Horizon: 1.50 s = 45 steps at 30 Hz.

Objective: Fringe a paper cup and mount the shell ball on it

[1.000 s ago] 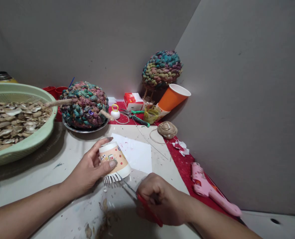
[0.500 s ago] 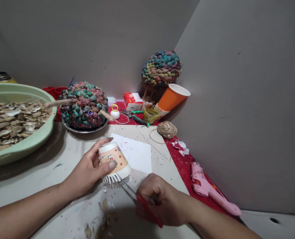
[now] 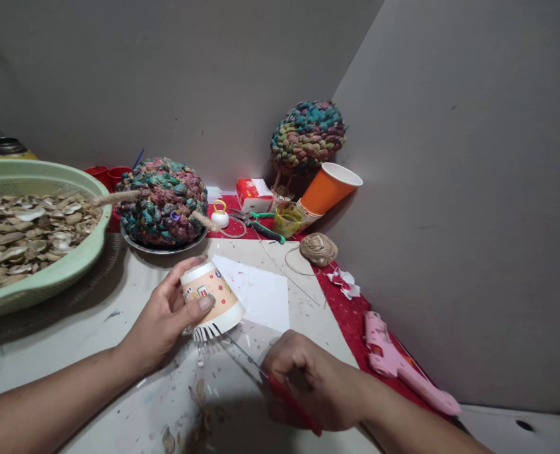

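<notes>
A cup [image 3: 222, 295], its wide mouth tipped downward, is held over the near side of the table [image 3: 86, 359], short of a white sheet [image 3: 265, 296]. The left hand [image 3: 154, 328] grasps it, thumb across the printed side and the other fingers behind, partly hidden. The right hand [image 3: 318, 381] is curled around the red handles of the scissors [image 3: 292, 401], whose tips meet the rim beside a row of cut strips [image 3: 207, 331]. Apparently paper, the cup should prove light, with a smooth wall that dents under a hard squeeze; it looks stiffest at the narrow base. The strips look soft and easily bent or torn. The safest hold is judged to be high on the wall, near the base, with light pressure and fingertips away from strips and blades.
</notes>
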Motion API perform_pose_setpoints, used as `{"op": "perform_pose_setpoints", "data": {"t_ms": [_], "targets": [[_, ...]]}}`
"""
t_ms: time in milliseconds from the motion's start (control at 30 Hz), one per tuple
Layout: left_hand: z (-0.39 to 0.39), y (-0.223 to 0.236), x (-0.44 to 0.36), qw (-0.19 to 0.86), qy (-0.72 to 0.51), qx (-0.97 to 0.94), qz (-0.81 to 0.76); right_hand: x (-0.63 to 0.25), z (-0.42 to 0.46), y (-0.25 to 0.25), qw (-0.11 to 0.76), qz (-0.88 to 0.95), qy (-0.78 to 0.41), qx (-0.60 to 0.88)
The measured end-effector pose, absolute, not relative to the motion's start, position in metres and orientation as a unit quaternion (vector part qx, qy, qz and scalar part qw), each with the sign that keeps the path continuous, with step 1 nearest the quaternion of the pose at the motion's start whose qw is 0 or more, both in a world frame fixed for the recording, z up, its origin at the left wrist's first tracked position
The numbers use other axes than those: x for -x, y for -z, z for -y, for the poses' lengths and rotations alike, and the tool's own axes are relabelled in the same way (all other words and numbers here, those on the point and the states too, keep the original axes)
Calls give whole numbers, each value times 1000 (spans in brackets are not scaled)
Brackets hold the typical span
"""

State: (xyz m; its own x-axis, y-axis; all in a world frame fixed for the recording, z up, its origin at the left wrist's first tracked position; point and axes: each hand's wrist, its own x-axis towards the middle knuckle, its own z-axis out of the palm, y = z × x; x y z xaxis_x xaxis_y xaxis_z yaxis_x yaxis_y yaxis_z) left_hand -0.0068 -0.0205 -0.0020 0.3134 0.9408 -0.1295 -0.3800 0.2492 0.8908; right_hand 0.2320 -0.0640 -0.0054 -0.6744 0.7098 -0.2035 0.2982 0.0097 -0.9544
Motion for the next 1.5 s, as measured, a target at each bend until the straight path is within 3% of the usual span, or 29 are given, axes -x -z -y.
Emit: {"op": "perform_pose_setpoints", "data": {"t_ms": [1500], "targets": [[20, 7, 7, 711, -466, -404, -337, -235, 64, 10, 197, 646, -637, 371]]}}
